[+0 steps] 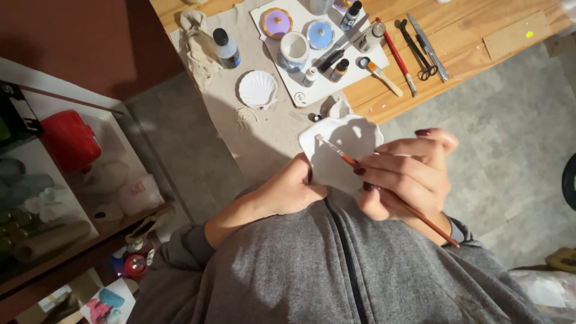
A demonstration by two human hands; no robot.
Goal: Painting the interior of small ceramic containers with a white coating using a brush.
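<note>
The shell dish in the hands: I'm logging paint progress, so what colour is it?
White, plain; the shell dish shows best in the head view, with the brush tip on it.

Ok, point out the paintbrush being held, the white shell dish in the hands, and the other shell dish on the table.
paintbrush [384, 191], head view, on the reddish handle below the fingers.
held shell dish [348, 141], head view, on its white inner face.
shell dish on the table [257, 89], head view, on its ribbed centre.
</note>
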